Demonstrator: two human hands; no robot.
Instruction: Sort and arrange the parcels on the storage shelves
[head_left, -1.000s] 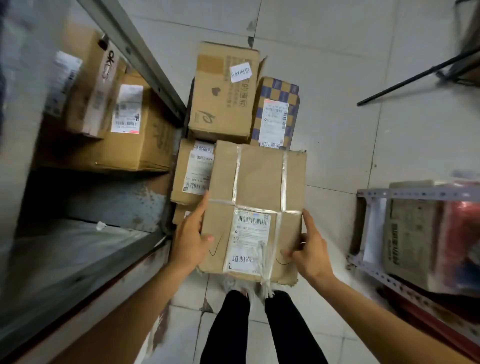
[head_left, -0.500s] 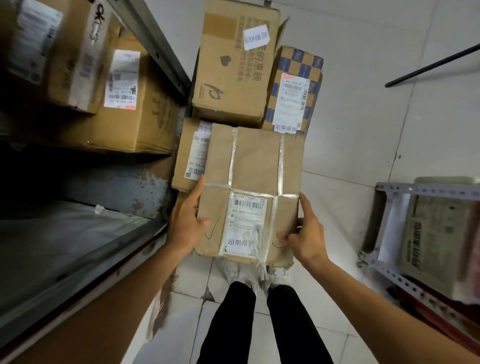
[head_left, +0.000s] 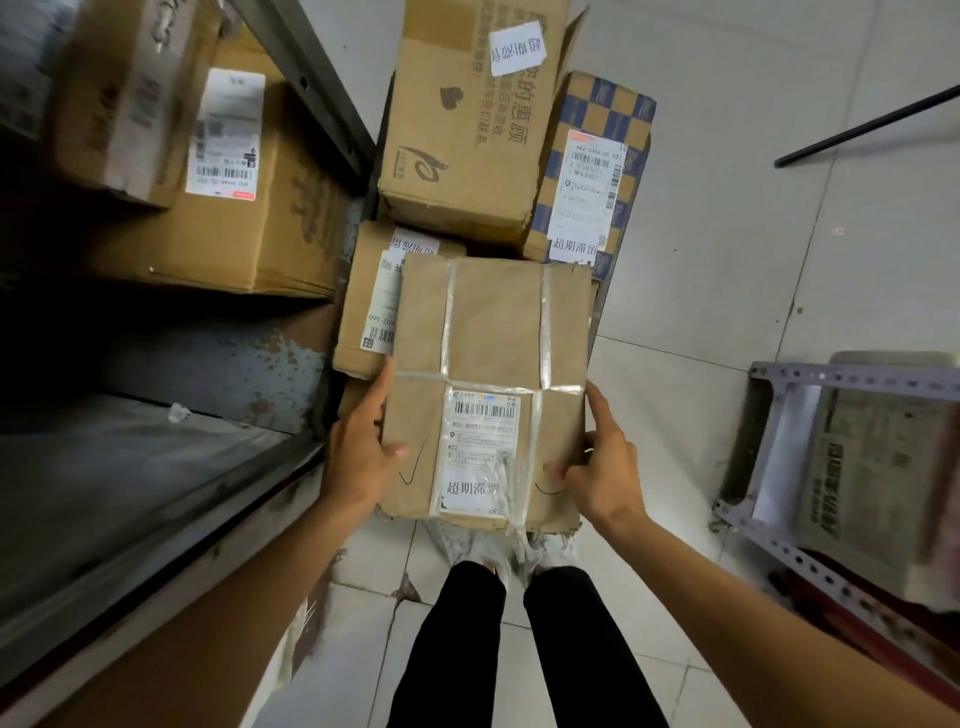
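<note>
A flat brown parcel (head_left: 493, 332) bound with clear tape and bearing a white label is held in front of me, above the floor. My left hand (head_left: 358, 452) grips its left edge, thumb on the top face. My right hand (head_left: 602, 467) grips the right edge the same way. Beneath and beyond it, parcels are stacked on the floor: a small brown box (head_left: 363, 296), a tall carton (head_left: 467, 119) and a blue-checkered box (head_left: 592, 161). On the left, the metal shelf unit (head_left: 306, 78) has two cartons (head_left: 234, 197) on an upper level.
The lower shelf level (head_left: 130, 467) on the left is a worn grey surface with a scrap of litter. A second grey rack (head_left: 831, 374) holding a carton stands at the right. A dark rod (head_left: 872, 124) lies on the tiled floor. My legs and shoes are below the parcel.
The view has shifted closer to the floor stack and the left shelf. Both hands keep the same hold on the taped parcel, which sits slightly lower in front of me.
</note>
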